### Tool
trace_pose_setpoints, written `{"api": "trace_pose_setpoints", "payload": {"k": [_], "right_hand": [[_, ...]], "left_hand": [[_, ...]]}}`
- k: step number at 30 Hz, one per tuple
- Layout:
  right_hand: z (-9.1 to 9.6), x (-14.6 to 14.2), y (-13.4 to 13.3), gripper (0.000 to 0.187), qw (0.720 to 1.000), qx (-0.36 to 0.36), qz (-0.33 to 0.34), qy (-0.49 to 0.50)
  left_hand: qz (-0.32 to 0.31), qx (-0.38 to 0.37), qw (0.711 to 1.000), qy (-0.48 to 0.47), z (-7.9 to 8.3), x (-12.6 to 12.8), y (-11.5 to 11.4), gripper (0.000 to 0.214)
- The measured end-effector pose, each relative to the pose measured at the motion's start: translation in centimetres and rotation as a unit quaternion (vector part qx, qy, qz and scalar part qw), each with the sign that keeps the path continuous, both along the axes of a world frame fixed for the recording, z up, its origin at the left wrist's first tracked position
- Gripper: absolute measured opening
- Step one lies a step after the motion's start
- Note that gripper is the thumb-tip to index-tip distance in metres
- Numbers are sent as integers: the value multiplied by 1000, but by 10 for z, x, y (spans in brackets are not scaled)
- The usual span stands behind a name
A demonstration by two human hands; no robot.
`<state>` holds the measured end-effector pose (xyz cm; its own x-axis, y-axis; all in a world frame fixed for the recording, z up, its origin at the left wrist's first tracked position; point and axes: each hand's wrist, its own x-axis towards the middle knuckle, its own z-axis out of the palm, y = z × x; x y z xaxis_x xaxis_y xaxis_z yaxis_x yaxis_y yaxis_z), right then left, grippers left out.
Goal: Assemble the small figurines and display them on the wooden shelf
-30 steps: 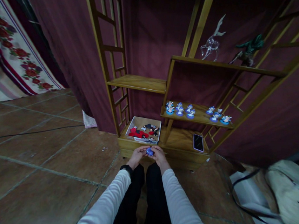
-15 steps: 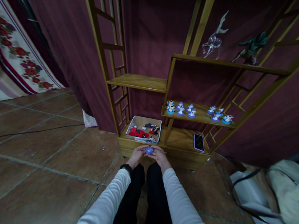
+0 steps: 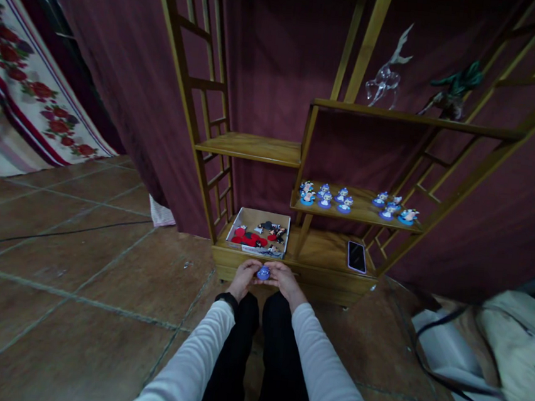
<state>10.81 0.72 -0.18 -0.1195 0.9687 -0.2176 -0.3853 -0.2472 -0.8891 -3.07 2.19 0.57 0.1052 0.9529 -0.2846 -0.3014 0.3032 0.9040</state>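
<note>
Between the fingers of both hands is a small purple-blue figurine (image 3: 263, 272), held low in front of the shelf unit. My left hand (image 3: 245, 278) grips its left side, and my right hand (image 3: 282, 279) grips its right side. Just beyond them, an open cardboard box (image 3: 231, 232) holds red and black figures. Several small blue, purple and white figurines (image 3: 325, 199) stand in groups on the shelf to the right. Fine details of the held piece are too small to make out.
The wooden shelf unit (image 3: 253, 147) fills the middle. A phone (image 3: 356, 257) lies on its lower board. Higher up stand a clear deer ornament (image 3: 384, 79) and a dark green statue (image 3: 455, 89). Bags (image 3: 518, 351) rest on the floor at right; a black cable (image 3: 56, 229) runs along the left.
The figurine has turned and shifted slightly left and down in my fingers. Both hands stay on it. The view has moved a little.
</note>
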Motion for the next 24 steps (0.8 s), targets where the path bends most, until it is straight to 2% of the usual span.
{"api": "trace_pose_setpoints", "payload": {"k": [5, 10, 15, 24], "right_hand": [[0, 1, 1, 25, 1000, -4, 18, -5], [-1, 0, 2, 24, 1000, -14, -16, 1], [-1, -1, 2, 24, 998, -14, -53, 19], [4, -1, 1, 25, 997, -7, -64, 47]], "left_hand": [[3, -12, 1000, 6, 3, -1, -1, 11], [5, -13, 1000, -15, 2, 0, -2, 8], [-15, -18, 998, -52, 2, 1, 0, 16], [-62, 3, 995, -82, 2, 2, 1, 31]]}}
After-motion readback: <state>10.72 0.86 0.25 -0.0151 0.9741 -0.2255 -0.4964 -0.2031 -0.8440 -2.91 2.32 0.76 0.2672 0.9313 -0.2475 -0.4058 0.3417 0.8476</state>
